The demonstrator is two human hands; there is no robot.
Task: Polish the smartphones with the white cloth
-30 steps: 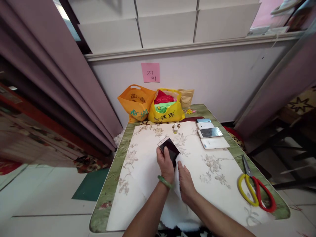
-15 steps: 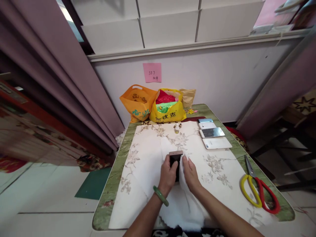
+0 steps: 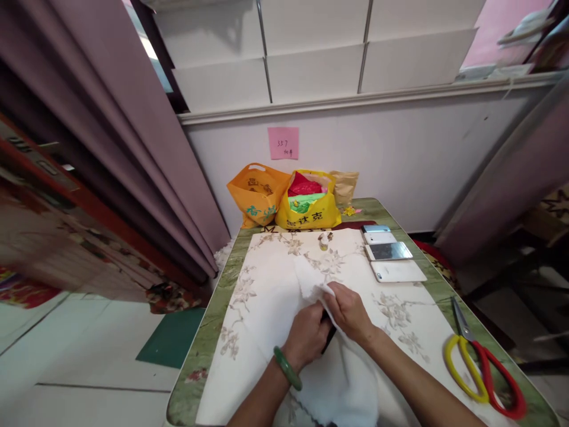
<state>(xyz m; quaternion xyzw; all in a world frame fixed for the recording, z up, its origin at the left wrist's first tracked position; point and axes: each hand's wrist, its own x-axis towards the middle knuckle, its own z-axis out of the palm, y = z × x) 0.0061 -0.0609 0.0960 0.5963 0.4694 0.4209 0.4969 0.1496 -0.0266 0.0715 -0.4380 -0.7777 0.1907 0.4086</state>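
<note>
Close to me over the table, my left hand [image 3: 307, 334] grips a dark phone [image 3: 329, 339], most of it hidden by fingers and fabric. A green bangle [image 3: 287, 369] circles the left wrist. My right hand [image 3: 349, 309] is closed on a white cloth [image 3: 351, 379] and presses it against the phone's upper end. One corner of the cloth sticks out beyond the hands, while the rest hangs down toward the table's near edge.
Several phones [image 3: 391, 251] lie in a column at the back right. Scissors [image 3: 482, 362] with one yellow and one red handle rest on the right. An orange bag [image 3: 258, 196] and a yellow bag [image 3: 309, 216] stand at the far edge, behind a tiny figurine [image 3: 324, 241].
The phone has tilted and is now mostly covered. My right hand has moved with the cloth from the phone's side over its top end. The camera view has shifted slightly.
</note>
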